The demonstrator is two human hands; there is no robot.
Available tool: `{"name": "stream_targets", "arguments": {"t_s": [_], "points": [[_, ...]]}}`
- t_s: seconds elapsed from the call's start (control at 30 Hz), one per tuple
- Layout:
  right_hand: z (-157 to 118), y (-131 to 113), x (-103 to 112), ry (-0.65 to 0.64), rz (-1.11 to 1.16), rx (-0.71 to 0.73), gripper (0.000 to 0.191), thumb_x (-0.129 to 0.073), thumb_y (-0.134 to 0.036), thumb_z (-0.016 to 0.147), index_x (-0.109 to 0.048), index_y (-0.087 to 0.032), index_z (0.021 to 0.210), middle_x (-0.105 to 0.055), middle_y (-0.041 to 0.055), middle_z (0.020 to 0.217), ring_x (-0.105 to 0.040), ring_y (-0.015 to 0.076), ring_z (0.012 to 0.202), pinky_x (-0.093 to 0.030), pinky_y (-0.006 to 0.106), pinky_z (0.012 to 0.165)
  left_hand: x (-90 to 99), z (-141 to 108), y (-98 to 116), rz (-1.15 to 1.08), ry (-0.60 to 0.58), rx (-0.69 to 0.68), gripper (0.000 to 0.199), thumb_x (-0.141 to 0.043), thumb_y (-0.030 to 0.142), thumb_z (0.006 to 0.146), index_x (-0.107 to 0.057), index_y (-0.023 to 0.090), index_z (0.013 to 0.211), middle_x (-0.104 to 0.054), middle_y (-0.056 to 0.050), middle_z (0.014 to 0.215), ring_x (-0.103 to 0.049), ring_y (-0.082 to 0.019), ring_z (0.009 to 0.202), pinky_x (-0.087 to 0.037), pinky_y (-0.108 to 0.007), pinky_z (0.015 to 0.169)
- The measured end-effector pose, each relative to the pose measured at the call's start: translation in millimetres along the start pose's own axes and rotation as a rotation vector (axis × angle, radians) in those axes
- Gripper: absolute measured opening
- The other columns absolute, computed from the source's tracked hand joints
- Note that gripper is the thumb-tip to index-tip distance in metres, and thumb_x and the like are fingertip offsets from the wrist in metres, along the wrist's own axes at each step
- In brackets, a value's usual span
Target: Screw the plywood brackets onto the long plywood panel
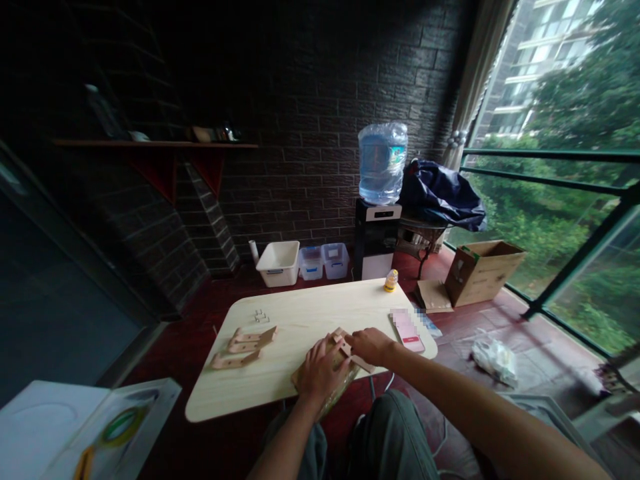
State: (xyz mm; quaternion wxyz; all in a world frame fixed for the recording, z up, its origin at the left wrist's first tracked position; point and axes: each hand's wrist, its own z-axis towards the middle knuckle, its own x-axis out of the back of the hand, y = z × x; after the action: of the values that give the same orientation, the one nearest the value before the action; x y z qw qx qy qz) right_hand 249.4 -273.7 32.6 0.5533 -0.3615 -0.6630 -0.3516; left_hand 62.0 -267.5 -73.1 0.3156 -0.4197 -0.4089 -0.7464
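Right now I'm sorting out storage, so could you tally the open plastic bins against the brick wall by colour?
Cream bin: 1
Clear bins: 2
Total: 3

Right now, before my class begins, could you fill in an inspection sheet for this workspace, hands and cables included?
Surface: pale table, rounded corners, lying level as far as visible.
Job's things: wooden pieces and small metal parts at left; another wooden piece at the hands.
Clutter: phone and yellow-labelled bottle on the table.
Hands: left spread over the work; right with fingers at the wooden piece.
Cables: white cable below the table edge.
Surroundings: water dispenser, storage bins, cardboard box.
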Motion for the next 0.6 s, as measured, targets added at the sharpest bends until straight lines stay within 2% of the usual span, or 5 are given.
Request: {"name": "stream_targets", "arguments": {"t_s": [0.17,0.3,0.43,0.6], "points": [[-1.3,-4.0,0.8,-0.011,-0.008,-0.114,0.033,-0.050,-0.034,0.096,-0.055,-0.014,0.122,-0.073,0.0175,0.102,-0.072,0.0285,0.092,-0.055,0.036,0.070,2.7,0.2,1.0,-0.007,-0.001,-0.020,0.054,-0.063,0.043,0.088,-0.051,0.034,0.141,-0.049,-0.004,0.149,-0.041,-0.026,0.138,-0.033,-0.042,0.116],[-5.0,-3.7,3.3,0.016,-0.018,-0.041,0.039,-0.049,-0.030,0.095,-0.049,-0.014,0.131,-0.073,0.0154,0.102,-0.073,0.0268,0.088,-0.055,0.036,0.068,5.2,-0.3,3.2,-0.015,-0.017,-0.014,0.053,-0.062,0.043,0.089,-0.051,0.035,0.141,-0.049,-0.003,0.148,-0.040,-0.026,0.139,-0.033,-0.044,0.115],[-4.4,-2.4,3.5,0.018,-0.044,0.032,0.041,-0.048,-0.024,0.095,-0.045,-0.022,0.136,-0.072,0.0120,0.106,-0.073,0.0243,0.086,-0.054,0.032,0.064,3.8,-1.2,3.9,-0.017,-0.010,0.013,0.053,-0.061,0.046,0.089,-0.053,0.033,0.140,-0.049,-0.004,0.148,-0.041,-0.026,0.137,-0.033,-0.043,0.115],[-1.7,-4.4,0.7,0.002,-0.008,-0.016,0.045,-0.051,-0.028,0.096,-0.041,-0.020,0.139,-0.073,0.0128,0.103,-0.073,0.0250,0.088,-0.054,0.033,0.068,0.0,-0.6,2.3,-0.020,0.003,0.003,0.053,-0.060,0.049,0.090,-0.052,0.034,0.140,-0.048,-0.003,0.149,-0.042,-0.025,0.137,-0.033,-0.041,0.116]]}}
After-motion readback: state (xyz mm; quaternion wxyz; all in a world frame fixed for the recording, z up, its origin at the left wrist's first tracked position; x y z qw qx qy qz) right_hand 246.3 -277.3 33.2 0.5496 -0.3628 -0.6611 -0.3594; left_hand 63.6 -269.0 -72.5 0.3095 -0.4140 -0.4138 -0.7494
